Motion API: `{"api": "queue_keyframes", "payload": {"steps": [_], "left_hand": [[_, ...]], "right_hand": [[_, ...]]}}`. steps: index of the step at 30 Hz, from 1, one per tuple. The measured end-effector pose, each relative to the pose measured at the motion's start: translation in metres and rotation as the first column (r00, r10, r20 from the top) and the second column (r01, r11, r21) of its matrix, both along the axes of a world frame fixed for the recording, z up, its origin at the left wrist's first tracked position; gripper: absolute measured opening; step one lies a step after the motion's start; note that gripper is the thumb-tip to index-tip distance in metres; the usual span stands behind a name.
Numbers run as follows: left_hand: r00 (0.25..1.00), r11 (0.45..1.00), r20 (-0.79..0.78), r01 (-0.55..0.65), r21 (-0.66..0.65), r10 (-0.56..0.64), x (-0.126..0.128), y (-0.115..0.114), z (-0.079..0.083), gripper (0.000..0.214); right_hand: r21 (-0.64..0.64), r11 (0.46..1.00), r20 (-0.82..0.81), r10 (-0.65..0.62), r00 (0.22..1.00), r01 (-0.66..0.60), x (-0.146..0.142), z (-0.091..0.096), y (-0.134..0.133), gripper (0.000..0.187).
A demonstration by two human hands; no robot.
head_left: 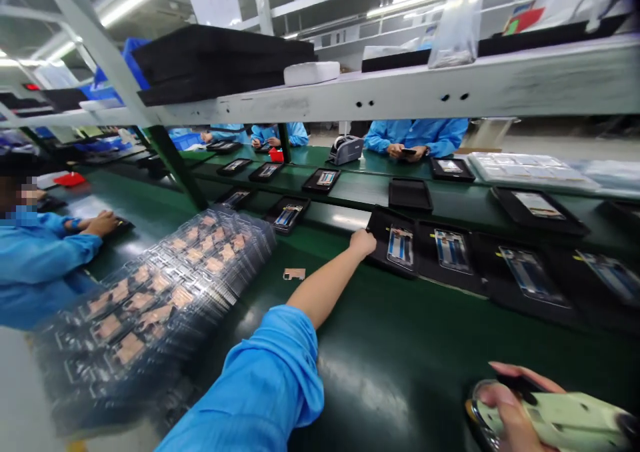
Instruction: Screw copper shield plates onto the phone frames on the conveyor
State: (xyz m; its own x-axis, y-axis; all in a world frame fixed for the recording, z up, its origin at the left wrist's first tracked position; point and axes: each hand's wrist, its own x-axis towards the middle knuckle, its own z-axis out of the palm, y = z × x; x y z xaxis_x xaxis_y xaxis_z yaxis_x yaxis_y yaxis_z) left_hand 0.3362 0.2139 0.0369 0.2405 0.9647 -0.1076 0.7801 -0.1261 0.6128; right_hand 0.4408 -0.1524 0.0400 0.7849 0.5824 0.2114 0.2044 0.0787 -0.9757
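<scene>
Black tray (379,229) lies on the green belt (400,345), at the left end of a row of like trays (530,285) that runs off to the right, and carries a phone part (401,246) with a blue strip along it. The left hand (363,242) is stretched out at full arm's reach and rests against the tray's left edge. Its fingers are curled in and small at this distance, so I cannot tell whether they pinch the rim or only touch it.

The right hand (505,405) sits low at the bottom right, close to the camera. Its fingers are wrapped tight around a pale green tool (565,422), thumb over the top, with a dark rounded part at the tool's near end; it may be a handheld driver, though the edge of the frame blurs it.

Between the arm and the left side, a small tan piece (294,274) lies alone on the belt. A stack of clear blister trays (165,285) filled with tan pieces stands just left of the arm. A co-worker's sleeve (45,252) shows at the far left, and a grey shelf (400,85) spans overhead.
</scene>
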Motion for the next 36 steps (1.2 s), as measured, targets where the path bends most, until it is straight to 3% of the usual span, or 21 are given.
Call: {"api": "queue_keyframes", "payload": {"steps": [4, 8, 13, 18, 21, 24, 27, 30, 34, 36], "left_hand": [[0.999, 0.998, -0.026, -0.025, 0.066, 0.027, -0.043, 0.009, 0.01, 0.038], [0.993, 0.977, -0.112, 0.045, 0.209, -0.021, -0.07, 0.012, 0.017, 0.04], [0.959, 0.927, -0.158, 0.27, 0.262, -0.235, -0.025, -0.025, -0.006, 0.035], [0.922, 0.877, -0.141, 0.386, 0.288, -0.359, 0.037, -0.065, -0.03, 0.036], [0.902, 0.845, -0.136, 0.431, 0.317, -0.409, 0.066, -0.08, -0.034, 0.036], [0.898, 0.826, -0.126, 0.437, 0.355, -0.421, 0.071, -0.09, -0.031, 0.033], [0.897, 0.807, -0.089, 0.429, 0.407, -0.432, 0.041, -0.101, -0.025, 0.018], [0.893, 0.794, -0.041, 0.418, 0.441, -0.448, -0.015, -0.128, -0.025, 0.011], [0.894, 0.801, -0.014, 0.409, 0.436, -0.449, -0.106, -0.19, -0.053, 0.012], [0.895, 0.77, -0.03, 0.399, 0.499, -0.445, -0.149, -0.227, -0.075, 0.014]], "right_hand": [[-0.005, 0.998, -0.022, -0.057, 0.998, 0.056, -0.005, 0.012, 0.001, 0.05], [-0.007, 1.0, 0.042, 0.025, 0.999, -0.025, -0.004, 0.017, 0.005, 0.053], [0.096, 0.994, 0.02, 0.054, 0.998, -0.056, -0.006, 0.005, 0.013, 0.053], [0.148, 0.986, 0.072, 0.067, 0.995, -0.078, -0.006, -0.01, 0.02, 0.045], [0.159, 0.985, 0.097, 0.055, 0.994, -0.07, -0.004, -0.014, 0.023, 0.043], [0.177, 0.983, 0.119, 0.031, 0.992, -0.052, -0.002, -0.015, 0.027, 0.039], [0.202, 0.979, 0.147, 0.01, 0.989, -0.04, -0.002, -0.013, 0.029, 0.035], [0.208, 0.977, 0.18, 0.006, 0.984, -0.044, -0.004, -0.011, 0.031, 0.031], [0.17, 0.985, 0.2, -0.002, 0.98, -0.032, -0.007, -0.01, 0.03, 0.033], [0.144, 0.99, 0.203, -0.014, 0.979, -0.015, -0.007, -0.011, 0.029, 0.037]]}}
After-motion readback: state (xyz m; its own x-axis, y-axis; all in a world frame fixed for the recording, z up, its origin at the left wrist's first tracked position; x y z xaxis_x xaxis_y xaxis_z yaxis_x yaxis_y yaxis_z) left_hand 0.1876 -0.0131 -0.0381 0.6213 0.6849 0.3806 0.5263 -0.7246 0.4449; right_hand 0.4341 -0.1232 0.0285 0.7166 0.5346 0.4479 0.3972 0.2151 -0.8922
